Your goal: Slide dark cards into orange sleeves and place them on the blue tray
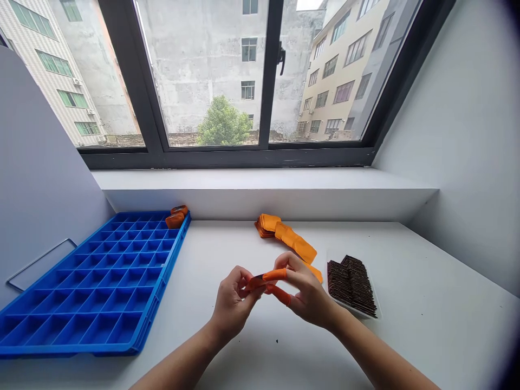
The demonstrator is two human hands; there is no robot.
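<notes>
My left hand pinches a small orange pouch with a dark patch on it, held above the white table. From the right, my right hand meets the same pouch with thumb and forefinger, both covered in orange finger cots. The fingers partly hide the pouch, so what is inside it cannot be made out. Behind my right hand lies a fanned row of flat orange pouches, with a stack of them at its far end. Beside my right wrist stands a clear tray of thin dark brown pieces packed on edge.
On the left, a blue compartment tray holds two filled orange-brown packets at its far right corner. A metal wire handle sticks out near the left panel. A window ledge runs along the back. Small dark crumbs dot the table.
</notes>
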